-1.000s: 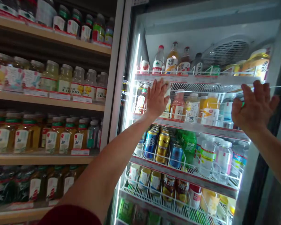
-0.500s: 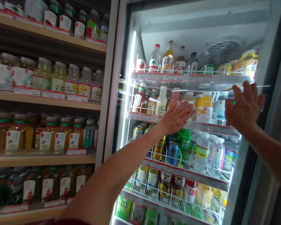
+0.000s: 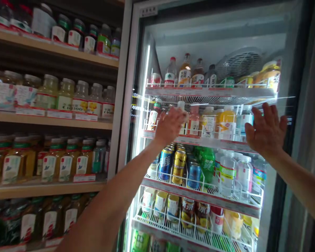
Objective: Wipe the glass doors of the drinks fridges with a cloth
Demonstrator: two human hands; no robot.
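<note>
A tall drinks fridge (image 3: pixel 133 105) with a lit interior stands in front of me, its shelves full of drinks. My left hand (image 3: pixel 170 126) is raised before the second shelf with fingers stretched out, hiding part of a bottle (image 3: pixel 181 105) with a white cap. At the right side of the same shelf, my right hand (image 3: pixel 267 131) is held up with its fingers spread. Neither hand holds anything. An orange juice bottle (image 3: pixel 227 122) and a pink drink bottle (image 3: pixel 193 122) show between them. I cannot tell whether either palm touches the glass.
Wooden shelves (image 3: pixel 49 117) on the left hold rows of bottles. Inside the fridge, lower wire shelves carry a gold can (image 3: pixel 179 166), a blue can (image 3: pixel 193 175) and a green bottle (image 3: pixel 207 162). A round fan grille (image 3: pixel 240 64) is at the top back.
My left hand has moved left across the second shelf, uncovering bottles and the cans below. My right hand has shifted slightly left and down. The view has tilted up a little.
</note>
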